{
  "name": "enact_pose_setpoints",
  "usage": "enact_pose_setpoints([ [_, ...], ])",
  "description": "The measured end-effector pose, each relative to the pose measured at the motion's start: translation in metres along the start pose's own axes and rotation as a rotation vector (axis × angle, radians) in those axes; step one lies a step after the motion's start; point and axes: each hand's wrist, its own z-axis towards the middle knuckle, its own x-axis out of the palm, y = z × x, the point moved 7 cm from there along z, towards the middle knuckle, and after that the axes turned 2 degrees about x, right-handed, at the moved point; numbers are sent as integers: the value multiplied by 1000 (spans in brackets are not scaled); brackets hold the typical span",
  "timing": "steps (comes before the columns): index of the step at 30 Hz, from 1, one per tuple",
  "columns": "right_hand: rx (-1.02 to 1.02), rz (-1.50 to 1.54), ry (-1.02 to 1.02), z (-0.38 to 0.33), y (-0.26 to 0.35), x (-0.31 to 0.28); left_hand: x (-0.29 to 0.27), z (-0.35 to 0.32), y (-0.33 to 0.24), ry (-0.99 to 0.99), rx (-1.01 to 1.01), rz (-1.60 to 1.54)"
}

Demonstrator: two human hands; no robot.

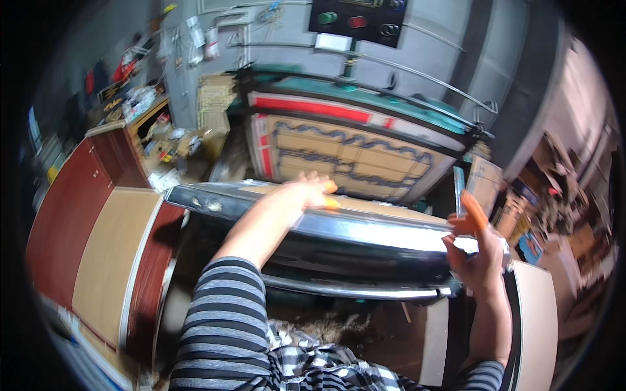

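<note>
My left hand (312, 190) reaches over the long shiny metal edge (372, 229) in front of me, fingers stretched out, with orange finger covers on the thumb and a finger. Beneath it lies a flat tan board (398, 212), mostly hidden by the edge and my arm. Beside the right end of that edge, my right hand (479, 251) is raised with its fingers apart, one in an orange cover. A narrow bluish strip (459, 186) shows just behind these fingers; whether they touch it I cannot tell. Both hands are slightly blurred.
Beyond the edge stands a machine frame with a red-and-white border (313, 107) around a tan panel (352, 146) with dark wavy lines. Above hangs a black control box (357, 23). Reddish-brown boards (62, 221) stand left, a pale panel (536, 319) right, and scrap (554, 195) farther right.
</note>
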Motion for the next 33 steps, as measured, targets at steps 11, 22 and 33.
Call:
enact_pose_setpoints([
  [11,810,-457,-168,-304,-66,-99,-10,-73,-153,-833,924,12],
  [22,1642,-1196,497,-517,-177,-235,113,-173,-88,-524,694,18],
  [33,1724,-1037,365,-458,-203,-241,86,-222,-72,-586,533,-77],
])
